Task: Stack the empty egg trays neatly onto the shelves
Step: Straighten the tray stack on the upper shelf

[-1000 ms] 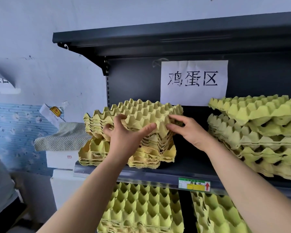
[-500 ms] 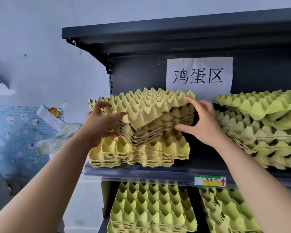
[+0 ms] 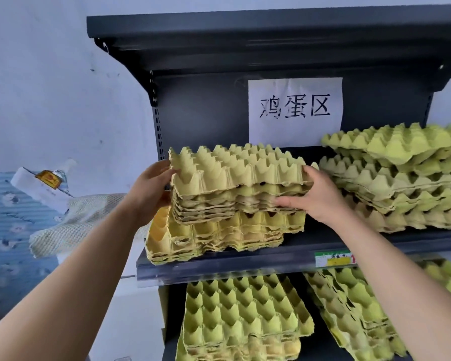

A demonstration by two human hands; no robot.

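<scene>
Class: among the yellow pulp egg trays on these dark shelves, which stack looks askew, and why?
The bottom yellow pulp tray pile on the dark metal shelf sits twisted, its left corner swung forward to the edge; the held upper bundle doesn't line up with it.

Only the person's arms are seen: a slender, bare left forearm [image 3: 84,269] and right forearm [image 3: 391,269], uncovered all the way up, ending in a bare left hand [image 3: 149,191] and right hand [image 3: 320,201].
</scene>
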